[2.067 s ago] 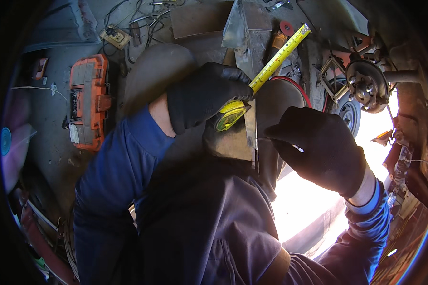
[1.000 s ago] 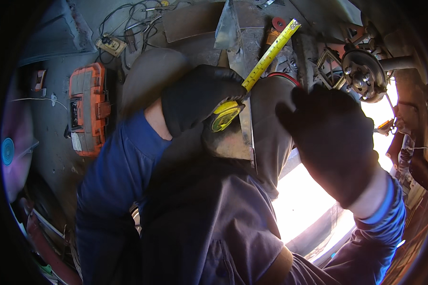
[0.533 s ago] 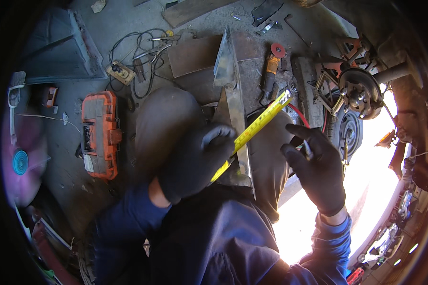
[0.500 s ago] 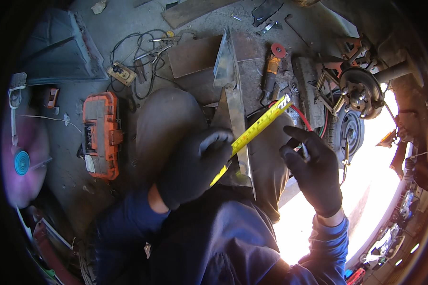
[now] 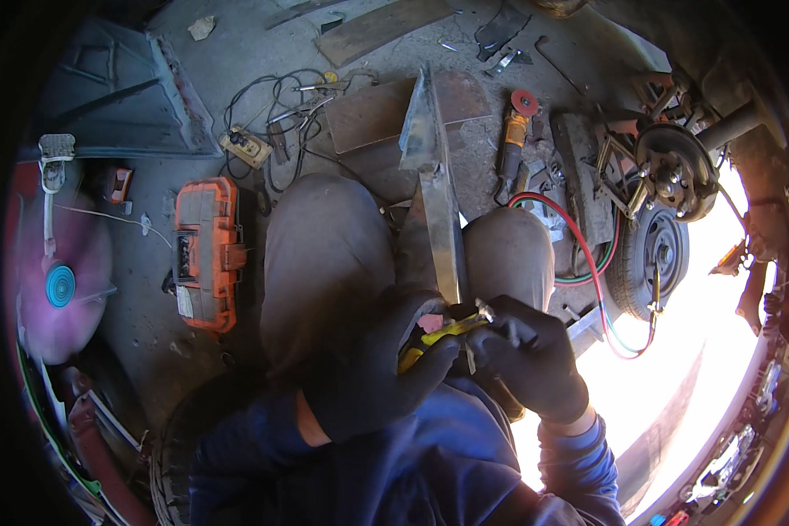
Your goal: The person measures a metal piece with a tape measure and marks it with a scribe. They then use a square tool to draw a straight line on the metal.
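Observation:
My left hand [image 5: 373, 364], in a black glove, is closed on a yellow tape measure [image 5: 447, 333] low in front of my body. My gloved right hand [image 5: 530, 355] is beside it, fingers pinched at the end of the short stretch of blade around a small silvery piece I cannot make out clearly. Behind both hands a long bent metal strip [image 5: 438, 223] lies between my knees [image 5: 320, 245], its far part propped over a rusty steel plate [image 5: 368, 114].
Left: an orange toolbox [image 5: 206, 254], a spinning fan [image 5: 61, 289], cords with a socket block [image 5: 245, 149]. Ahead: an angle grinder [image 5: 513, 140]. Right: red and green hoses [image 5: 583, 254], a wheel [image 5: 653, 263], a brake hub [image 5: 671, 171] and a sunlit strip of ground.
Both my hands have moved down toward my lap and come together; the tape's blade shows much shorter. The view has tilted forward, showing more of the floor and hoses.

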Motion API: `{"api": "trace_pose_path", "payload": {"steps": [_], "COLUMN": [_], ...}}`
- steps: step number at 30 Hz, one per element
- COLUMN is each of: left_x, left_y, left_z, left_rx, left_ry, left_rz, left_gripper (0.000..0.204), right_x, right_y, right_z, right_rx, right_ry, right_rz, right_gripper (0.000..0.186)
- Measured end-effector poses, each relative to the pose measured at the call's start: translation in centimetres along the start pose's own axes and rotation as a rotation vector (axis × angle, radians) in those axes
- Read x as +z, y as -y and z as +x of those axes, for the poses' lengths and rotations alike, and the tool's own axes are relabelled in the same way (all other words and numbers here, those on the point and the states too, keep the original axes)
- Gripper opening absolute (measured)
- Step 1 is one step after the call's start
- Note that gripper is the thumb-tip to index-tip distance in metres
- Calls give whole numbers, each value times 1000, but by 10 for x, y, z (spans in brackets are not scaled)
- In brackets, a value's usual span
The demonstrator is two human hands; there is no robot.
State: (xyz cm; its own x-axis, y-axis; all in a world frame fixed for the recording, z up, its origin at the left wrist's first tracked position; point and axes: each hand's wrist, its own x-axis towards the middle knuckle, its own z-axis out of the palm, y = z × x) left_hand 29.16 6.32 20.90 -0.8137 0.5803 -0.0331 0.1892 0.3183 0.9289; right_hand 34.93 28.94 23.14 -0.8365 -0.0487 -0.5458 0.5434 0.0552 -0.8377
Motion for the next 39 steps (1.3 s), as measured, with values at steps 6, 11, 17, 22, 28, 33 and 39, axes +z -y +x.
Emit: {"api": "trace_pose_path", "payload": {"steps": [6,11,17,22,28,33,39], "left_x": [-5,-10,-14,-12,-4,2,5], "left_y": [-4,-1,-10,-9,-2,-11,11], "left_z": [-5,-2,-3,-4,-3,-4,11], "left_rx": [-97,-166,-237,-101,-121,-193,-270], "left_ry": [-26,-100,-11,89,-2,75,-193], "left_rz": [11,-158,-317,-322,-309,-537,-432], "left_gripper": [42,44,53,70,85,86,57], "right_x": [-1,5,19,29,39,37,-16], "right_y": [-12,-17,-14,-11,-17,-19,-26], "right_z": [-10,-12,-16,-18,-13,-24,-52], "right_rx": [-263,-288,-285,-450,-611,-572,-642], "right_ry": [-98,-207,-143,-39,-105,-95,-479], "right_rz": [-189,-307,-631,-675,-616,-545,-493], "right_gripper": [27,43,78,98,102,99,101]}}
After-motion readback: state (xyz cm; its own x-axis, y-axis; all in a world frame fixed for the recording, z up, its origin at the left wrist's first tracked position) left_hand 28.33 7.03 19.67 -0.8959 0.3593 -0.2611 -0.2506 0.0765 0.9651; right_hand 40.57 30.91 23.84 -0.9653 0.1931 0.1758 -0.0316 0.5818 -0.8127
